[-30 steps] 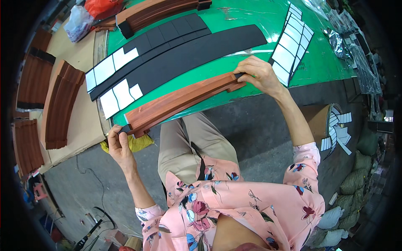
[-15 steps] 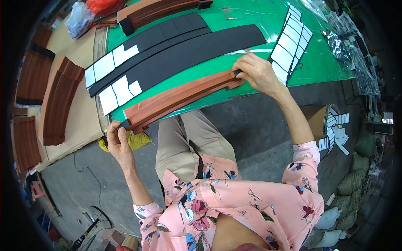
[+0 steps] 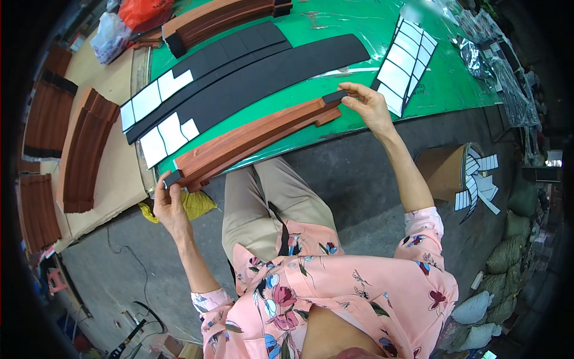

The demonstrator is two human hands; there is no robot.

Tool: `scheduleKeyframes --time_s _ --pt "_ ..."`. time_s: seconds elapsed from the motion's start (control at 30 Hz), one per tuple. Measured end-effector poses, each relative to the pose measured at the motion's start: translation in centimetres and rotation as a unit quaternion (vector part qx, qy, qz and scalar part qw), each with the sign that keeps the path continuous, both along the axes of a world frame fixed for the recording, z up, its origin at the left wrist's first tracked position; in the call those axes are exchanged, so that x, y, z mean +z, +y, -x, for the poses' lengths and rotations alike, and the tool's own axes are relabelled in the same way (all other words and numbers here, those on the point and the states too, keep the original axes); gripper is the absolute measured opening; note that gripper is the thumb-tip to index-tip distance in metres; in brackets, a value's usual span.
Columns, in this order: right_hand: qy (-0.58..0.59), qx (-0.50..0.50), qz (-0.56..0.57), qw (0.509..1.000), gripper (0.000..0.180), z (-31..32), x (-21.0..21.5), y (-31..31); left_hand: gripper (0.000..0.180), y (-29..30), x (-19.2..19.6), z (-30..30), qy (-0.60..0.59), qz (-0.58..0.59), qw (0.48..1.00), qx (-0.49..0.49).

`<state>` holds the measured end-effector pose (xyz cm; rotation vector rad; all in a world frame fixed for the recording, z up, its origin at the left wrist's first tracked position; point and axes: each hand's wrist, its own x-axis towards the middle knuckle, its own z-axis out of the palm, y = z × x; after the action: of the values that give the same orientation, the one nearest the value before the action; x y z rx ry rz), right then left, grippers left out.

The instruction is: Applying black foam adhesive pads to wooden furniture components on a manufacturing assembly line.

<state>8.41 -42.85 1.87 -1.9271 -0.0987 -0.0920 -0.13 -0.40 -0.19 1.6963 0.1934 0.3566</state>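
Note:
A curved reddish-brown wood moulding lies along the near edge of the green tabletop, with a small black foam pad at each end. My left hand pinches the left foam pad between thumb and fingers. At the other end, my right hand has thumb and forefinger closed at the tip of the right foam pad. Behind the moulding lie black foam sheets, cut into strips and pads. White backing squares cover their left ends.
More brown mouldings lie at the left and far edge. A foam sheet with white squares lies right. Plastic bags stand at far left. A brown drum holding white-and-black offcuts is on the floor at right.
My right hand has shifted slightly right and its fingers have straightened, uncovering more of the right foam pad. My left hand still grips the left end, with more of its pad showing.

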Motion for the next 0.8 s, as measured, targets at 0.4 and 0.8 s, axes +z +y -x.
scheduleKeyframes --time_s 0.4,0.8 --pt "0.034 -0.063 -0.101 0.992 0.033 -0.3 2.6 1.6 0.039 0.7 1.6 -1.8 0.067 0.013 0.997 0.022" --pt "0.05 -0.032 -0.12 0.991 0.033 -1.1 3.9 1.1 0.027 1.6 5.4 -3.3 0.029 0.025 0.999 0.033"
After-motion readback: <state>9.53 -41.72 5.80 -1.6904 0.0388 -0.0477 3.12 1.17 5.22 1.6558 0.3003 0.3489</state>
